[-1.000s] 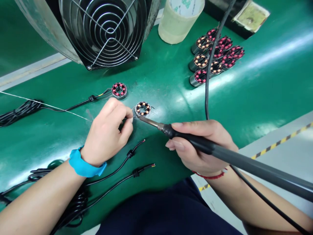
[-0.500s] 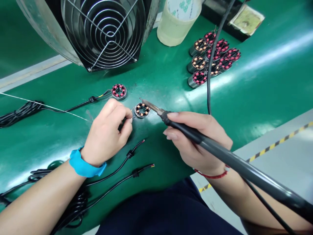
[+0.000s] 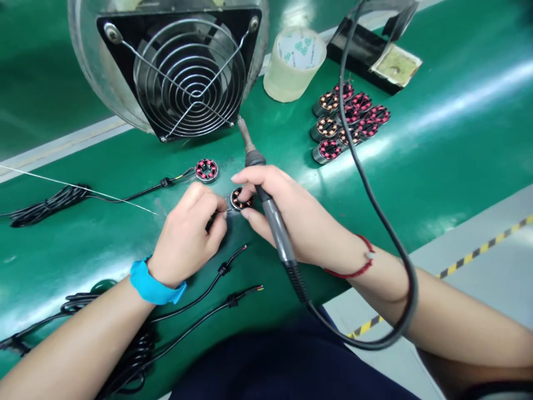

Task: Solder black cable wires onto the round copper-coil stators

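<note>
A small copper-wound stator ring lies on the green bench mat. My left hand, with a blue wristband, is pinched shut on a thin wire end just left of the ring. My right hand grips a black soldering iron between its fingers; the tip points up and away toward the fan, while the fingertips rest on the ring. A second stator with red windings lies further back, joined to a black cable.
A black fan with a wire grille stands at the back. A roll of tape and a cluster of several stators lie at the back right. Loose black cables and a thin solder wire cross the mat at left.
My right hand turned the soldering iron from lying across the ring to tip pointing away toward the fan, and its fingers came down onto the ring. The left hand kept its pinch.
</note>
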The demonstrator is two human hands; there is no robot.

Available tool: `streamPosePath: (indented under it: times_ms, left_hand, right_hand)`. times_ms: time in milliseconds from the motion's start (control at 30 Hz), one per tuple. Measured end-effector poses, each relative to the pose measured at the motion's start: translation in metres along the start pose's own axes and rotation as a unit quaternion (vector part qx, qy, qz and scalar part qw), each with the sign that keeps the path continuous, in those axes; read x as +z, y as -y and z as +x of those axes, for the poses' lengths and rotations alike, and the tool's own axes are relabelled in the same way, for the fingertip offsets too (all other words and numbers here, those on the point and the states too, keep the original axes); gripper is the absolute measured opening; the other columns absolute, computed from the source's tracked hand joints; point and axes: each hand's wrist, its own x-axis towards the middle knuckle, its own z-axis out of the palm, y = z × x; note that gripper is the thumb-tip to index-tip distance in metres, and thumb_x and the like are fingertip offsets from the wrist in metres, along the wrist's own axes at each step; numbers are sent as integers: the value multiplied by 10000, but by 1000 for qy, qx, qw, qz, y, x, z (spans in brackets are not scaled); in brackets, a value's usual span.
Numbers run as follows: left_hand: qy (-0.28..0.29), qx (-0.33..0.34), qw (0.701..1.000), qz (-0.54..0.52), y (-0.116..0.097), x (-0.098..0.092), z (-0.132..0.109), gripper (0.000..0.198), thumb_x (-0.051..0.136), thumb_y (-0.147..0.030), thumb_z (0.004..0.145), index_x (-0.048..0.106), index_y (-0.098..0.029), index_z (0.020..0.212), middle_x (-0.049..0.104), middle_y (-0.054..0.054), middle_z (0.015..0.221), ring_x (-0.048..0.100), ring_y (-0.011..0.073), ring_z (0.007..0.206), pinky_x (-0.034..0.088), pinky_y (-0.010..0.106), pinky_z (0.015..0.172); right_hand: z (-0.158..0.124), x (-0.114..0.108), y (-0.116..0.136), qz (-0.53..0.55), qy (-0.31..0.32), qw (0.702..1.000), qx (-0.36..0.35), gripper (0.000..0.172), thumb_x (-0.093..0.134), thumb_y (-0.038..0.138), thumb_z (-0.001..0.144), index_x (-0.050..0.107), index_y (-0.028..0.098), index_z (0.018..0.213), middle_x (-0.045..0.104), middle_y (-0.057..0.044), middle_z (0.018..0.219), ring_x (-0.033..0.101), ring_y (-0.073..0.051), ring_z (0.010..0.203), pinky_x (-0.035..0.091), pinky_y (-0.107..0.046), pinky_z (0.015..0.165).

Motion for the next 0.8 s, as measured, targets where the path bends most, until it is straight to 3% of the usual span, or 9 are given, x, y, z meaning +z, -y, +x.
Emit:
streamPosePath:
  times_ms: [233,400,533,600,700,800]
  left_hand:
    - [2,-3,1000,-13,-2,-2,2,146,480,-63,847,520,-201,820,550,28,818,545,163,780,484,303,691]
    - [13,-50,999,-11,4,-4,1,239,514,-98,846,520,-190,1067,564,48,922,554,174,816,495,325,721]
    - [74,-102,990,-64,8,-10,4,78,509,-182,875,587,-182,882,588,43,860,557,182,818,479,339,746]
    - [104,-183,964,-162,8,-15,7,93,526,-230,869,584,-190,807,562,-1,729,519,139,659,459,291,638]
    - [123,-303,890,-317,8,-20,10,135,572,-308,837,577,-197,761,481,-44,611,400,89,505,361,228,483]
    - [119,-346,860,-355,8,-22,11,161,619,-333,798,594,-195,720,490,-39,621,381,81,513,323,211,468]
  right_hand:
    - [-1,22,-12,-33,-17,999,-19,401,479,35,787,507,227,1138,643,-19,866,542,-215,855,462,-383,800]
    - [-1,23,-14,-10,-32,999,-30,437,462,26,778,498,236,1160,642,-10,852,529,-209,820,458,-369,797]
    - [-2,25,-14,-16,-25,999,-12,474,525,71,772,468,215,1220,640,-63,1015,524,-245,965,465,-401,855]
    - [-2,25,-15,-23,-12,1000,-7,462,536,84,784,465,201,1225,639,-76,1040,524,-252,971,462,-412,856]
    - [-2,25,-16,-16,-2,1000,2,447,539,84,788,470,184,1218,651,-67,1007,527,-240,928,456,-398,843]
    - [-3,22,-16,-13,24,1000,2,473,556,86,767,475,176,1224,646,-63,1030,515,-230,932,440,-386,859]
